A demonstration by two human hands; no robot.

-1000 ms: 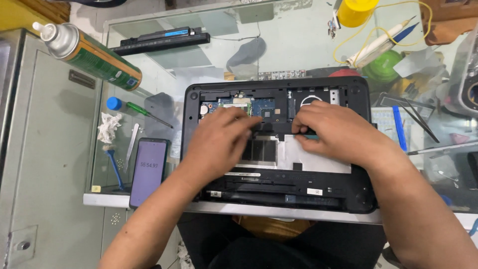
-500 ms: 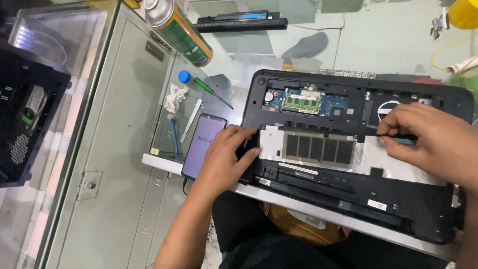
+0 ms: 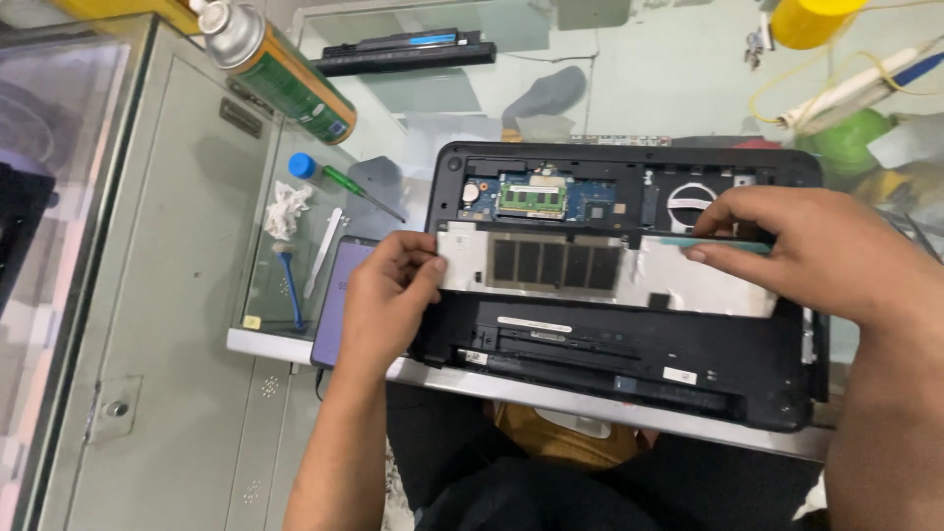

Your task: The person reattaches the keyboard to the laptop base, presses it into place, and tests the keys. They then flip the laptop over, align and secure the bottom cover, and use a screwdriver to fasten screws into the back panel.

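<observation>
A black laptop (image 3: pixel 629 374) lies upside down on the glass table with its bottom open, showing a green memory module (image 3: pixel 532 197) and a round fan (image 3: pixel 692 202). A long silver-backed cover panel (image 3: pixel 610 270) with dark vent slots lies across the opening. My left hand (image 3: pixel 388 300) pinches the panel's left end. My right hand (image 3: pixel 806 251) grips its right end, with a thin teal tool (image 3: pixel 713 242) under the fingers.
A phone (image 3: pixel 339 295) lies by the laptop's left edge. Beside it are a green screwdriver with a blue cap (image 3: pixel 339 182), a blue brush (image 3: pixel 291 285) and a white spudger (image 3: pixel 322 252). A green spray can (image 3: pixel 280 71) and a laptop battery (image 3: pixel 408 51) sit farther back.
Both hands moved from the middle of the laptop out to the ends of the cover panel. The view shifted left and then back, and the panel now sits partly lifted over the opening.
</observation>
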